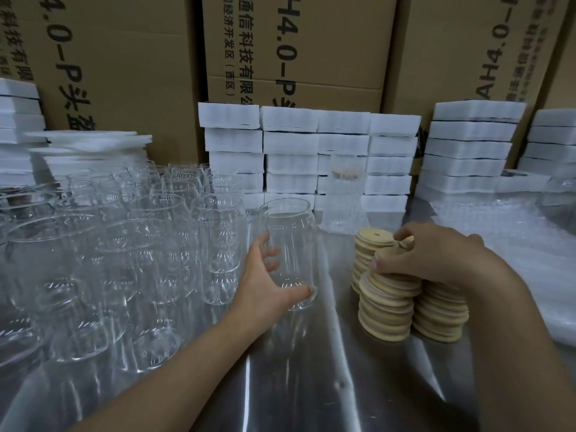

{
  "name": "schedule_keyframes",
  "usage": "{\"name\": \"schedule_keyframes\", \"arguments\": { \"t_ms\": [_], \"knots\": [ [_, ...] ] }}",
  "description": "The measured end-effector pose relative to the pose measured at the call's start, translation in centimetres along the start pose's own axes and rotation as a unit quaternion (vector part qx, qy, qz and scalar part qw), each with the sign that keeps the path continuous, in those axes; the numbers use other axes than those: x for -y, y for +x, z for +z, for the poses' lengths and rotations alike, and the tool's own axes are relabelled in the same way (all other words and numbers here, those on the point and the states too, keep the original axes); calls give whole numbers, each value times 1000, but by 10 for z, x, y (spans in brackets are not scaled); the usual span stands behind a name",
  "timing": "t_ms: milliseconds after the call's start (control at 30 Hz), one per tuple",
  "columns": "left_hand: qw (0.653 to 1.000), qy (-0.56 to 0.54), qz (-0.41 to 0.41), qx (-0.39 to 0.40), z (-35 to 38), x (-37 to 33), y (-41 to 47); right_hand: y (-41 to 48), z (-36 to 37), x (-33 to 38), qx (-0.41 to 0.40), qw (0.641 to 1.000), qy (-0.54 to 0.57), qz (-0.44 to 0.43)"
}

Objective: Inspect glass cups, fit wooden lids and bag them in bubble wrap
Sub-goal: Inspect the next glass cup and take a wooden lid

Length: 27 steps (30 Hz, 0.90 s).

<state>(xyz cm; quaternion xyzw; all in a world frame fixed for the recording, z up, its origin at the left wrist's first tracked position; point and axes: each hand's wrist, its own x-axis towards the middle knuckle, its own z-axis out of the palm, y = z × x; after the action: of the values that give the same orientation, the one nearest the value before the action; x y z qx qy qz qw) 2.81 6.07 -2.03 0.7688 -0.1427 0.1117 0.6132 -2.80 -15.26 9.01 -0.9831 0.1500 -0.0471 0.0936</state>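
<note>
Glass cup [290, 232] stands nearly upright just left of the lid stacks [386, 310], left hand [265, 277] wrapped around it. Right hand [433, 254] pinches one top lid [388, 253], below the cup's mouth.

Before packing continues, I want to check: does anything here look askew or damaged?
The wooden lid stacks that the right hand holds are untidy: lids sit shifted sideways, and the stacks lean. The glass cup in the left hand shows no visible crack.
</note>
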Motion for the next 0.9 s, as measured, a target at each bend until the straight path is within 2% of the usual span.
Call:
{"name": "schedule_keyframes", "arguments": {
  "t_ms": [167,267,333,467,667,767,900],
  "knots": [
    [1000,8,2,11,0,-2,-1,2,1,2,-21,998,56,-19],
    [1000,14,6,21,1,0,-1,4,3,1,-58,989,133,-39],
    [1000,15,11,25,1,2,-1,3,4,4,-97,964,240,-64],
    [999,16,29,28,3,1,-2,1,7,17,-181,881,420,-123],
    [997,40,53,29,1,-6,-8,-2,16,32,-196,785,551,-203],
    [996,53,56,35,1,-7,-9,-3,18,37,-172,765,576,-231],
    [996,51,60,38,1,-4,-8,-1,25,42,-141,776,567,-238]
  ]
}}
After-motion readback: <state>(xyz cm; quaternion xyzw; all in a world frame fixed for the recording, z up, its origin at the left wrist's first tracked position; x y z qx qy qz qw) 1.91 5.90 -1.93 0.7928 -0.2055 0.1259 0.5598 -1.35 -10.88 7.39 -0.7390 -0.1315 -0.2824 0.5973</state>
